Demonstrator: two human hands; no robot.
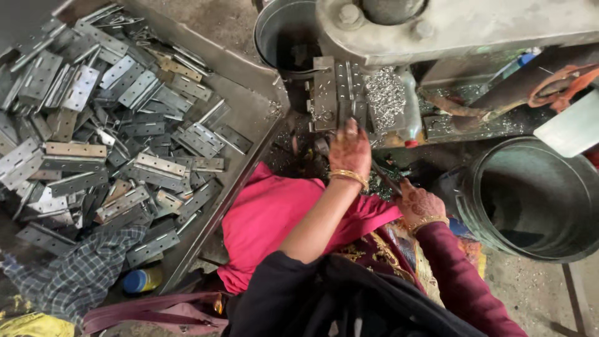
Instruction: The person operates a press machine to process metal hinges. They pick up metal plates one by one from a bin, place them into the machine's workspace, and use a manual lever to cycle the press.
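Left hand (349, 148) reaches up to the hinge plates (337, 93) clamped in the press fixture (437, 25); its fingers curl over the lower edge, but whether they grip cannot be told. Right hand (419, 203) is closed round a thin lever (384, 178). Risk: fingers lie at the tooling, so pulling the lever could pinch them; the swarf (385, 93) could cut.

metal workshop | hinge heap (112, 125) | press machine (449, 28) | steel shavings (385, 93)

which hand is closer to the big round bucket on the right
Right. The right hand sits just beside the bucket rim, gripping a thin lever. The left hand is farther off, up at the machine's metal fixture.
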